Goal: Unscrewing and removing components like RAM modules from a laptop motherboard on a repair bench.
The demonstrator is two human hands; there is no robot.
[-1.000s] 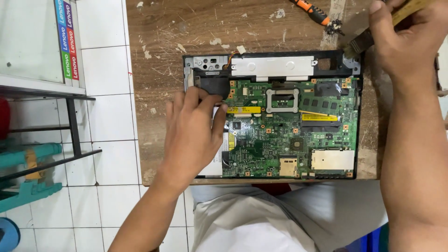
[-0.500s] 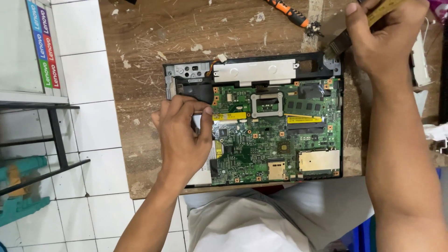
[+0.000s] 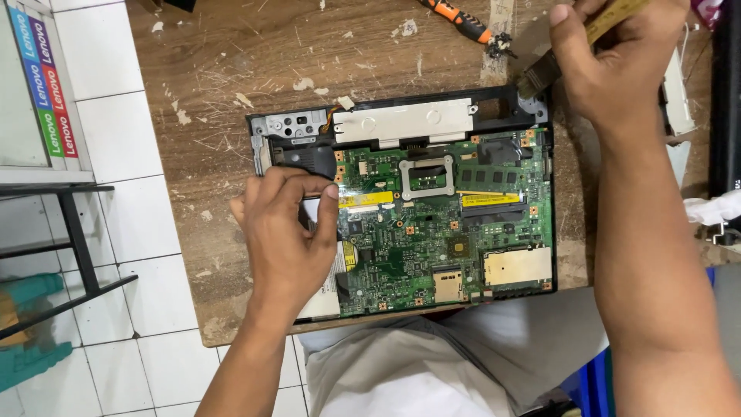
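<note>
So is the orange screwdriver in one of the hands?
No, the orange screwdriver lies alone on the wooden table, while the right hand holds a brush.

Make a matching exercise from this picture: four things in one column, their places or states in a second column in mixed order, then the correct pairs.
1. left hand
2. right hand
3. orange-handled screwdriver
4. circuit board

A. lies on the wooden table's far edge
B. holds a brush
C. rests on the board's left side
D. sits in the open black case

Pairs: 1-C, 2-B, 3-A, 4-D
</note>
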